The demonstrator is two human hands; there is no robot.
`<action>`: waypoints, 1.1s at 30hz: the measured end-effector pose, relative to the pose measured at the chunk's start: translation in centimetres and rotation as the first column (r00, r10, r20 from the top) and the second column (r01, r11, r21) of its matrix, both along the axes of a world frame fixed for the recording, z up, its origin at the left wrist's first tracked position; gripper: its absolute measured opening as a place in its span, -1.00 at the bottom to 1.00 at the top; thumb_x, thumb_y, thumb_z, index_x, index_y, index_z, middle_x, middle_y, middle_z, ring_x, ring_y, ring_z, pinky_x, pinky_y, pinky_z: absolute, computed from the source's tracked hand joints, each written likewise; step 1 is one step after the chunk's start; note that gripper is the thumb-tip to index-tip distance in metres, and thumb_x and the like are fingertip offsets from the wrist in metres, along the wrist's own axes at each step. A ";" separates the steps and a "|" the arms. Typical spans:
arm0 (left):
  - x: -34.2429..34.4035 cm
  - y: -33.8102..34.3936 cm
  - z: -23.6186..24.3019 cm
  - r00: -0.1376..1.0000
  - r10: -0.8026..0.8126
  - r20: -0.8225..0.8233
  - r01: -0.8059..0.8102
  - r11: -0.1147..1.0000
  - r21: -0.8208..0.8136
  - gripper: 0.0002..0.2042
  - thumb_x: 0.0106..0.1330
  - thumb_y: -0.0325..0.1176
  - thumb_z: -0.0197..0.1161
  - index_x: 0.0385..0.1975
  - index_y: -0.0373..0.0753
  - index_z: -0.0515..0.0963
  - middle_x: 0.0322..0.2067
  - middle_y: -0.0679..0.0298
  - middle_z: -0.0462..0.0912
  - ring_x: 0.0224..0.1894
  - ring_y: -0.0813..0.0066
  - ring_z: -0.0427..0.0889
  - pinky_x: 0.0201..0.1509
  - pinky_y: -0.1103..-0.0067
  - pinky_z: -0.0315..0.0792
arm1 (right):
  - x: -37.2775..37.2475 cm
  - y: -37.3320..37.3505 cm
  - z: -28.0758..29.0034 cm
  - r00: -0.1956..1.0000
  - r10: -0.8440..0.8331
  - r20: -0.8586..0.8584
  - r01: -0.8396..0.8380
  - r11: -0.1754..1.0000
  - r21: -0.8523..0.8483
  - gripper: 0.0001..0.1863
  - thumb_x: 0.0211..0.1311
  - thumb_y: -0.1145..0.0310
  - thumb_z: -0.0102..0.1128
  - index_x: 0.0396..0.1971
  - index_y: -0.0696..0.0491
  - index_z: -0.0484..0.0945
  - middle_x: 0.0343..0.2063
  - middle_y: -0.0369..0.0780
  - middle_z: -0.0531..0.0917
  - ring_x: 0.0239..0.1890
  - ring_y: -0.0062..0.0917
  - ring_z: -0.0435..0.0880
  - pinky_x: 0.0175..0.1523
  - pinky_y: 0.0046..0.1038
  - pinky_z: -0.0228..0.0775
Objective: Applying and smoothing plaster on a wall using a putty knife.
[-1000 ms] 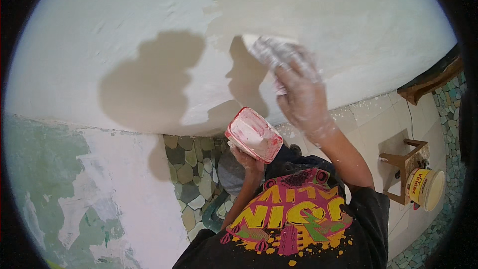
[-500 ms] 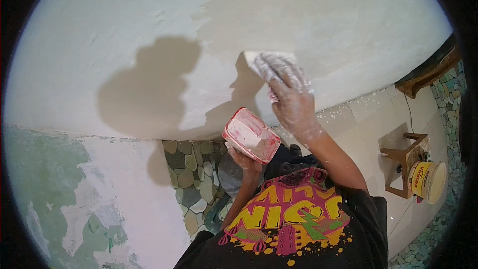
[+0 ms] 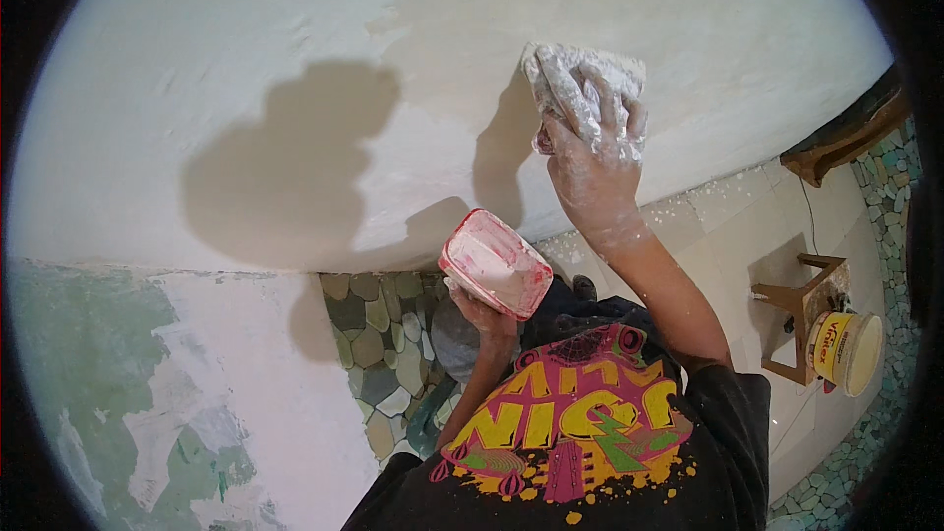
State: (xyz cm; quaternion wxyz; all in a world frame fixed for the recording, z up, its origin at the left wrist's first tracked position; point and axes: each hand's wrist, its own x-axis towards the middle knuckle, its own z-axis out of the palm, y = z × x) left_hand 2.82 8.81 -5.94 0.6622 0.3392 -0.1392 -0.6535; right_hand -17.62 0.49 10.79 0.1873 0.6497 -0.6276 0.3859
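My right hand (image 3: 596,152), its fingers coated in white paste, presses a flat, putty-smeared scraper (image 3: 621,65) to the wall (image 3: 472,49). Most of the scraper is hidden under the fingers. Lower down, my left hand (image 3: 481,315) grips a red rectangular tub (image 3: 497,264) from below and the side. White putty lies inside it and streaks its red walls. The tub is tilted, its opening facing up, and it is apart from the wall. A damp-looking, darker coat covers the wall around the scraper, with paler wall to the left.
At left, a second wall (image 3: 108,364) shows green paint and white patches. Stones (image 3: 369,354) pave the floor below. On the right, a wooden stool (image 3: 801,315) stands by a yellow-and-white bucket (image 3: 848,354) on tiles (image 3: 728,236) spotted with white drips. A wooden piece (image 3: 846,143) lies beyond.
My right hand and the scraper have moved up and to the right along the wall, the fingers now spread over the scraper. My left hand and the tub have hardly moved.
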 end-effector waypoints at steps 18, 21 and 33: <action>0.8 0.5 -1.0 0.999 0.003 -0.045 -0.005 0.999 -0.041 -0.29 0.40 0.25 -0.21 0.43 -0.05 0.06 0.37 0.19 0.20 0.37 0.08 0.27 0.39 0.08 0.24 | 0.6 1.2 1.0 0.999 -0.030 -0.039 0.032 0.998 0.047 -0.59 -0.04 0.44 0.30 -0.07 -0.02 0.62 0.19 -0.27 0.49 0.20 -0.29 0.44 0.24 -0.07 0.24; 0.7 0.0 -0.7 0.999 -0.031 -0.029 0.030 0.998 -0.064 -0.29 0.39 0.26 -0.20 0.43 -0.06 0.07 0.37 0.19 0.21 0.36 0.09 0.28 0.39 0.09 0.25 | 0.7 2.0 2.5 1.000 -0.013 0.000 0.013 0.997 0.077 -0.56 -0.04 0.45 0.30 -0.05 -0.03 0.63 0.17 -0.22 0.50 0.22 -0.29 0.44 0.25 -0.03 0.25; 0.5 1.4 0.2 0.998 0.050 -0.032 -0.050 0.999 0.016 -0.31 0.38 0.23 -0.16 0.42 -0.04 0.10 0.36 0.20 0.23 0.36 0.09 0.29 0.38 0.07 0.27 | -4.4 1.3 3.6 -0.620 0.286 0.731 -0.351 0.732 -0.584 -0.77 0.19 0.58 0.16 -0.13 0.18 0.58 -0.24 -0.23 0.68 -0.18 -0.51 0.68 0.01 -0.48 0.51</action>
